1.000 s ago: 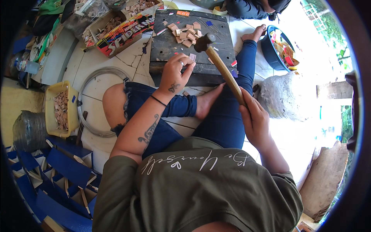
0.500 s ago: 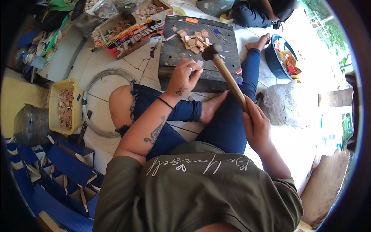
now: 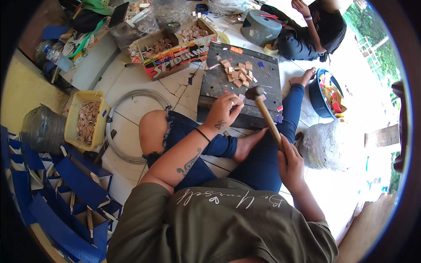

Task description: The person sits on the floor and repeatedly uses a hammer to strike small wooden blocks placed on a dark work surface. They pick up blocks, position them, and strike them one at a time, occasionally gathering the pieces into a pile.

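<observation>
My right hand is wrapped round the wooden handle of a hammer. The hammer's dark head is just above the near part of a black block on the floor before me. Close to the hammer head, my left hand is pinched at the block's near edge; what sits between its fingertips is too small to make out. A small pinkish piece lies on the block beside those fingers. Farther back on the block are a pile of small wooden tiles and several thin wire rods.
A coil of wire and a yellow tub of wood pieces are at left, above blue boards. A printed carton stands at the back left. Right are a blue basin and a wrapped bundle. Another person sits beyond.
The whole view has shifted, so everything appears lower and further right. The hammer head is slightly nearer my left fingers. The other person has raised a hand.
</observation>
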A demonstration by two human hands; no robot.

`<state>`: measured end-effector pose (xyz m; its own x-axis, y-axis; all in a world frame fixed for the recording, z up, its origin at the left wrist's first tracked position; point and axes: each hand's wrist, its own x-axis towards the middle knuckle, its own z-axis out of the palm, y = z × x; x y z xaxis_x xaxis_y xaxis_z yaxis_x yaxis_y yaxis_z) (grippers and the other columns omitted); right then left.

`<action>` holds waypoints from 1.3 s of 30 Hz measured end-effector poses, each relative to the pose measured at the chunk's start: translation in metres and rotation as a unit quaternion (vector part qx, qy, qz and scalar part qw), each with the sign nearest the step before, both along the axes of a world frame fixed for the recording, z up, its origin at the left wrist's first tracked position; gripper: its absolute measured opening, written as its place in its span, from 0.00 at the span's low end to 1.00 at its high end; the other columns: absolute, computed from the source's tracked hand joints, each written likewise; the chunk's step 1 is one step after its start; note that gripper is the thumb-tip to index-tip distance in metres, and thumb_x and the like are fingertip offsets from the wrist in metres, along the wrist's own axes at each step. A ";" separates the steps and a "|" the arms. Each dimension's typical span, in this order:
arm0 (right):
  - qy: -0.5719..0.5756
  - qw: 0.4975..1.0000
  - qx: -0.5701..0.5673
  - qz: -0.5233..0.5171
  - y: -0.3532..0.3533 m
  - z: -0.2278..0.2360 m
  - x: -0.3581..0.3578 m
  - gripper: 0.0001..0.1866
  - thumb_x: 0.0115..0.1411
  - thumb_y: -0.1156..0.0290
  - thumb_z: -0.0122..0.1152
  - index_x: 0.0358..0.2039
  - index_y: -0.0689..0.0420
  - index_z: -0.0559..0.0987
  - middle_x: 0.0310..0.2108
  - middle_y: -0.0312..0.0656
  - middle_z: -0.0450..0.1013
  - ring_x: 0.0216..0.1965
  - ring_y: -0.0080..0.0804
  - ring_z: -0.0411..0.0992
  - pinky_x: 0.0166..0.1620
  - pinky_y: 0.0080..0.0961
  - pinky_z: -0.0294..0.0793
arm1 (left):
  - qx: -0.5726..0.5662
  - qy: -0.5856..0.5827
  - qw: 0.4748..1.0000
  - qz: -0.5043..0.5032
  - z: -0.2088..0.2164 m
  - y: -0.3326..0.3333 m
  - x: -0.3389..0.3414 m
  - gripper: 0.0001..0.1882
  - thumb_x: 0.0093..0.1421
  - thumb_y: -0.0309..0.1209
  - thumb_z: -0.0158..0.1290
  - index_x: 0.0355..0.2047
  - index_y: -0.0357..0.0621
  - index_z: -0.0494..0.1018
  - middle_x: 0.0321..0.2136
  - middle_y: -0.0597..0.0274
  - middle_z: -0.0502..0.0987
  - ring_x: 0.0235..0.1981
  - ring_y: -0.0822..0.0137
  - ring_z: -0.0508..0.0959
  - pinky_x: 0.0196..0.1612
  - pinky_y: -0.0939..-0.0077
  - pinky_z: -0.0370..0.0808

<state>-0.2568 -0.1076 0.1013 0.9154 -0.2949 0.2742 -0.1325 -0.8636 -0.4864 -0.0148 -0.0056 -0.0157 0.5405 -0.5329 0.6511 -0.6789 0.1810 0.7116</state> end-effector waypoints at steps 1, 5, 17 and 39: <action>-0.007 1.000 0.003 -0.006 0.000 0.001 0.000 0.25 0.62 0.78 0.54 0.61 0.56 0.69 0.35 0.52 0.73 0.33 0.52 0.75 0.36 0.40 0.74 | 0.005 0.001 1.000 0.003 0.001 0.000 0.000 0.03 0.55 0.23 0.57 0.27 0.40 0.73 0.26 0.54 0.74 0.30 0.49 0.75 0.40 0.60 0.71; 0.010 1.000 0.000 -0.014 -0.003 0.006 0.004 0.26 0.62 0.77 0.54 0.62 0.55 0.68 0.35 0.50 0.73 0.32 0.51 0.75 0.36 0.39 0.74 | 0.028 -0.004 1.000 0.007 0.003 -0.001 0.001 0.03 0.55 0.24 0.57 0.28 0.40 0.73 0.26 0.55 0.74 0.30 0.51 0.75 0.41 0.60 0.71; 0.021 1.000 0.011 -0.010 -0.004 0.009 0.009 0.24 0.63 0.75 0.54 0.61 0.56 0.69 0.34 0.51 0.73 0.32 0.50 0.75 0.36 0.36 0.73 | 0.026 -0.067 0.996 0.052 0.005 -0.001 -0.003 0.03 0.57 0.26 0.58 0.28 0.40 0.76 0.26 0.55 0.75 0.30 0.51 0.76 0.38 0.62 0.73; 0.075 0.997 -0.014 0.003 0.000 0.012 0.011 0.31 0.62 0.77 0.54 0.66 0.47 0.64 0.29 0.45 0.68 0.26 0.45 0.72 0.31 0.40 0.71 | 0.025 -0.069 0.994 0.087 -0.002 -0.005 -0.008 0.03 0.57 0.24 0.57 0.29 0.38 0.75 0.27 0.53 0.76 0.33 0.51 0.76 0.40 0.60 0.72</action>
<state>-0.2458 -0.1077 0.1137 0.9485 -0.2828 0.1428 -0.1960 -0.8781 -0.4365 -0.0228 -0.0106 -0.0172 0.5347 -0.4726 0.7005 -0.7881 0.0203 0.6153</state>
